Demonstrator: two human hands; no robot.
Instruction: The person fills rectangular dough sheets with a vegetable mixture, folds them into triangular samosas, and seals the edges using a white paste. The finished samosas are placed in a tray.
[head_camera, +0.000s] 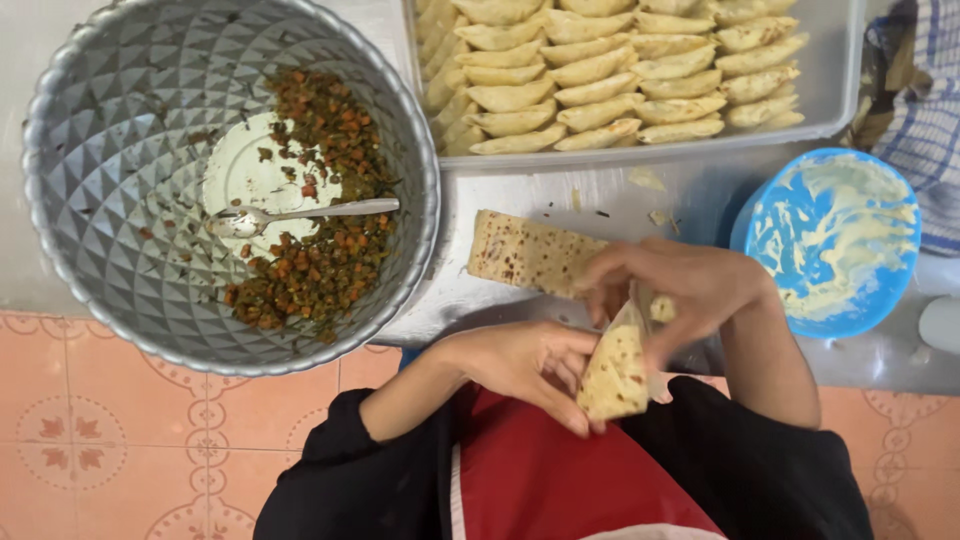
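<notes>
My left hand (530, 365) cups a pale, brown-speckled pastry strip folded into a cone (614, 377), fingers wrapped under its pointed end. My right hand (668, 290) pinches the cone's upper edge from above, with a dab of paste on a fingertip. Just beyond my hands a stack of flat pastry strips (525, 250) lies on the steel surface. A large patterned metal bowl (120, 200) at the left holds a chopped vegetable filling (320, 270) and a spoon (310, 212).
A metal tray (835, 90) at the top holds rows of folded pastries (600, 80). A blue bowl (800, 300) smeared with pale paste stands at the right, a checked cloth (925, 110) behind it. Orange patterned floor tiles (100, 440) lie below the counter edge.
</notes>
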